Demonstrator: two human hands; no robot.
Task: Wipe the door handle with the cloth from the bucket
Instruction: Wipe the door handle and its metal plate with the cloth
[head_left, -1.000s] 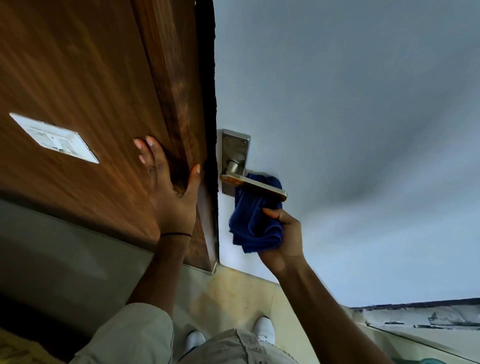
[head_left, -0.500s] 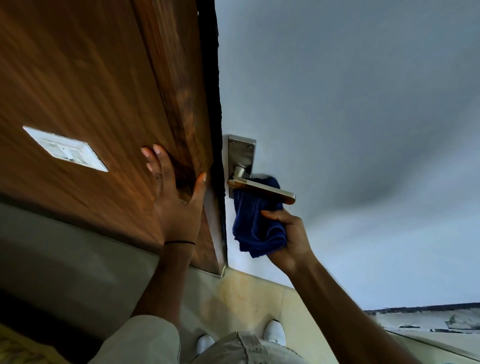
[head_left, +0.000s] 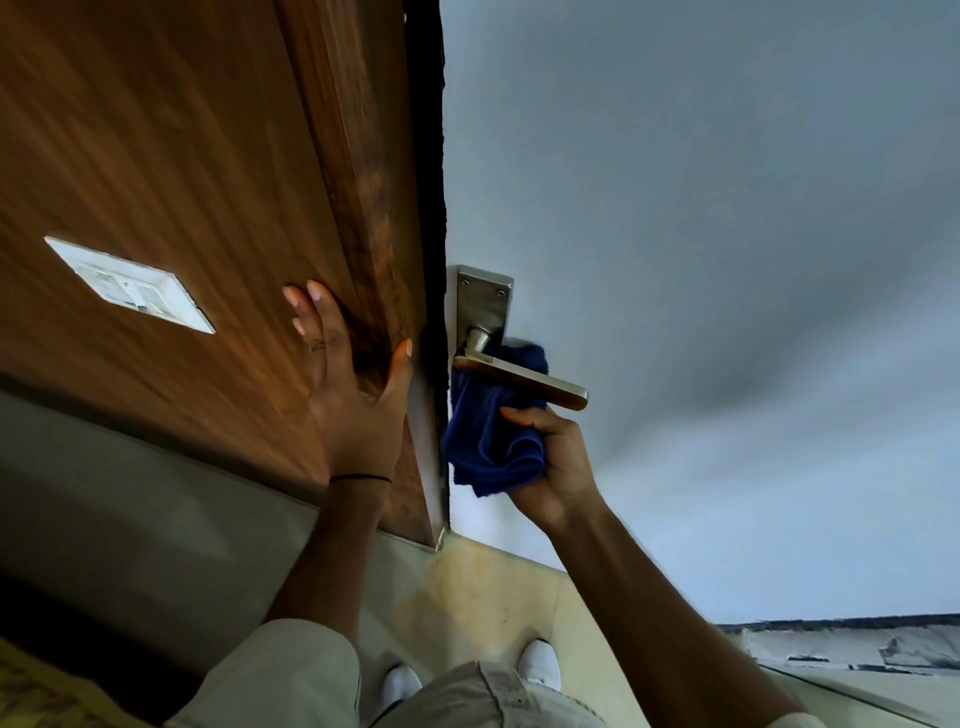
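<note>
From the head camera much is cut off or masked: the cloth (head_left: 493, 441) covers the fingers of the right hand (head_left: 558, 467), so only the thumb, laid across the top of the blue folds, and the back of the hand show, and the lower part of the metal backplate (head_left: 484, 306) is lost behind the fabric; the bucket named in the task is nowhere in view. The door handle (head_left: 524, 382), a lever running out to the right from its spindle, crosses in front of the upper part of the cloth, and whether the fabric presses the underside of the lever or only sits just behind it against the pale door (head_left: 727, 260) cannot be told. The right hand is closed around the bunched cloth just below the lever, wrist bent, forearm rising from lower right. The left hand (head_left: 353, 405) lies flat on the brown wooden panel (head_left: 182, 156), fingers spread wide and holding nothing, thumb on the darker frame strip beside the door's edge, a thin black band at the wrist. A white switch plate (head_left: 130, 286) sits further left on the panel, and white shoes (head_left: 540, 665) show partly on the floor below
</note>
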